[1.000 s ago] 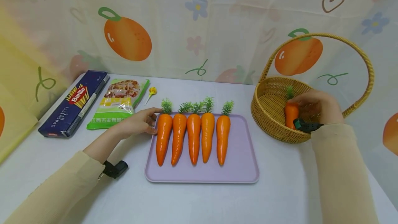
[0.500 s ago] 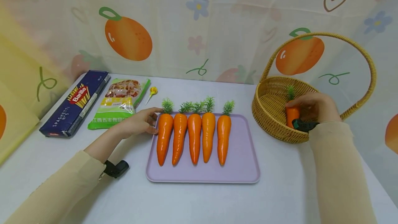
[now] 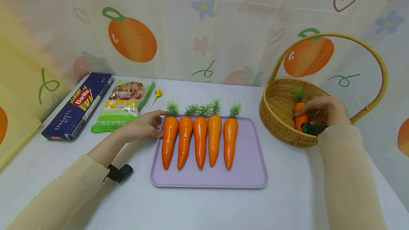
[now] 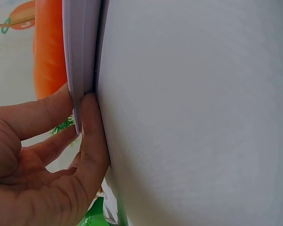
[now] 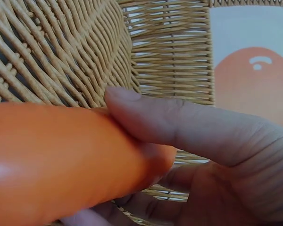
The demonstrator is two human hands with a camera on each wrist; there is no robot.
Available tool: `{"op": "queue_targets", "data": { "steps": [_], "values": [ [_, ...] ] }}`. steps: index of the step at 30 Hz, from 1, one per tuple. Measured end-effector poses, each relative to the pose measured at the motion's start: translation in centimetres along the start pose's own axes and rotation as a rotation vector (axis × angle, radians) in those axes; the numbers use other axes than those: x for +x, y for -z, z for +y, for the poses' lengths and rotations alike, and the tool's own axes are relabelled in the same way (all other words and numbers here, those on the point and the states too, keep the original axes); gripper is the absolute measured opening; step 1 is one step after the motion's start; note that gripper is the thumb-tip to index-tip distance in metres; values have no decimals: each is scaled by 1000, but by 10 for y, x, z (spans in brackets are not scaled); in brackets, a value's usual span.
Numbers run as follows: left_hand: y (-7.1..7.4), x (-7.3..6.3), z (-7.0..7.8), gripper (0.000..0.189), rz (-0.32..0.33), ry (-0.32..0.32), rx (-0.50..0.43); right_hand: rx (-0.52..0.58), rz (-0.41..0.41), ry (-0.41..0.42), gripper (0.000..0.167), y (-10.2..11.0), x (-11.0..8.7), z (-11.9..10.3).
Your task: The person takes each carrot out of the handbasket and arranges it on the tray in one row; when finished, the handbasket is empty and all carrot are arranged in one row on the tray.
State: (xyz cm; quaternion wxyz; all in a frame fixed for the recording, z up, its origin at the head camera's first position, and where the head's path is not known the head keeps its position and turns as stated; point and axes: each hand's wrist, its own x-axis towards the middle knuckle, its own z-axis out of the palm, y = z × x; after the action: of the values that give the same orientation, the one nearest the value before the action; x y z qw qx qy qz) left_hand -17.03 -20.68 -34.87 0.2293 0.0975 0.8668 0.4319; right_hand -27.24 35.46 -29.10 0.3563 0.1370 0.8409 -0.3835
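Observation:
My left hand (image 3: 143,127) pinches the left rim of a lilac tray (image 3: 249,178), thumb and fingers on either side of the edge in the left wrist view. Several orange toy carrots (image 3: 200,143) with green tops lie side by side on the tray. On the right, my right hand (image 3: 326,109) is inside a wicker basket (image 3: 271,123) and holds another carrot (image 5: 75,160). Its thumb lies along one side of that carrot, and fingers show beneath it in the right wrist view. The carrot's lower end is hidden in the head view.
A blue spaghetti box (image 3: 76,107) and a green food packet (image 3: 123,105) lie at the left. A yellow lollipop (image 3: 158,93) lies behind the tray. The basket's tall handle (image 3: 380,63) arches above the right hand. A patterned cloth (image 3: 236,27) hangs behind the table.
My right hand's fingers have shifted slightly on the carrot in the basket, leaving more of its upper part visible. The left hand and tray stay put.

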Motion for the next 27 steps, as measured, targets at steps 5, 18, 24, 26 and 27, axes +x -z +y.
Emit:
{"op": "queue_targets", "data": {
  "steps": [5, 18, 24, 26, 27],
  "values": [
    [1, 0, 0, 76, 0, -1, 0, -2, 2, 17, 53, 2, 3, 2],
    [-1, -1, 1, 75, 0, -9, -4, -31, 59, 279, 88, 21, -4, -18],
    [-1, -1, 1, 75, -2, -10, -7, 33, 103, 367, 95, 23, -28, -37],
    [-1, 0, 1, 74, -5, -11, -11, 48, 103, 397, 97, 19, -36, -43],
    [-1, 0, 1, 74, -5, -10, -14, 62, 100, 417, 95, 16, -40, -46]
  ]
}}
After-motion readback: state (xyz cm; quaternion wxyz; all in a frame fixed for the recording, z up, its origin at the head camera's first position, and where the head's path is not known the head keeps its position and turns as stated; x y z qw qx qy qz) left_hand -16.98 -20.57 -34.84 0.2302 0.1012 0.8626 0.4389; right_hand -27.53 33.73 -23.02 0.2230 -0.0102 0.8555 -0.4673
